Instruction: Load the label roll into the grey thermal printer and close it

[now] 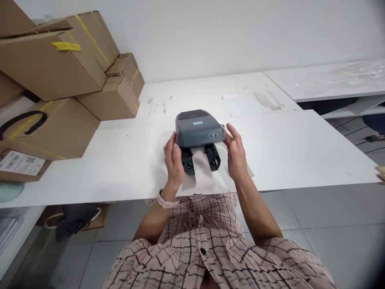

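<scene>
A grey label printer [199, 130] stands on the white table in front of me, its upper cover tilted over a black inner part [214, 157]. From under the cover a strip of white label paper [202, 164] runs out towards me. My left hand [173, 162] grips the printer's left side, its fingertips against the cover's edge and its thumb up. On the other side my right hand [236, 154] has its fingers at the cover's right edge, the index finger lifted a little. Some fingertips are hidden behind the printer.
Several cardboard boxes [54, 60] with yellow tape are stacked at the left. A white sheet [240, 105] lies on the table [288, 152] behind the printer. The table's front edge is close to my body. A dark bag [75, 220] is on the floor at the lower left.
</scene>
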Action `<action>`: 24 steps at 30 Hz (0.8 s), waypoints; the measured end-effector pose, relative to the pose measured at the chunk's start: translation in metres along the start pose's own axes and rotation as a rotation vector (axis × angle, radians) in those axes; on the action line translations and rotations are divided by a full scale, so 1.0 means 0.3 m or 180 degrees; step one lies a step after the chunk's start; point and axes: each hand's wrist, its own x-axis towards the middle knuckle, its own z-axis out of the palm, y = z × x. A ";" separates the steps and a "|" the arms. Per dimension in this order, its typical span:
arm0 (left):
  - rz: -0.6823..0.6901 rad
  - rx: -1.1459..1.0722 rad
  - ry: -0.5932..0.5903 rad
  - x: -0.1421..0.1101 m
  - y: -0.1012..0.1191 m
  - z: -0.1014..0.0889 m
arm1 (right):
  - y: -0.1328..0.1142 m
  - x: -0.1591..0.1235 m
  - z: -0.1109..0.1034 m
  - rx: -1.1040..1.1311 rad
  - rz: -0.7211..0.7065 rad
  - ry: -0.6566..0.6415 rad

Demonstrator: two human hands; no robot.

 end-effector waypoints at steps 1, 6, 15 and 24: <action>0.0027 -0.0058 0.0035 0.042 -0.009 0.006 | -0.017 0.045 0.004 -0.0037 -0.0039 -0.0039; -0.0535 0.0213 -0.0203 0.185 -0.113 0.041 | -0.064 0.276 0.066 -0.0573 -0.0291 -0.0153; -0.0863 0.0461 -0.0495 0.175 -0.174 0.046 | -0.046 0.410 0.135 -0.2749 -0.1025 -0.1047; -0.0745 0.0089 -0.0415 0.161 -0.219 0.038 | 0.017 0.399 0.227 -0.3985 -0.0377 -0.3858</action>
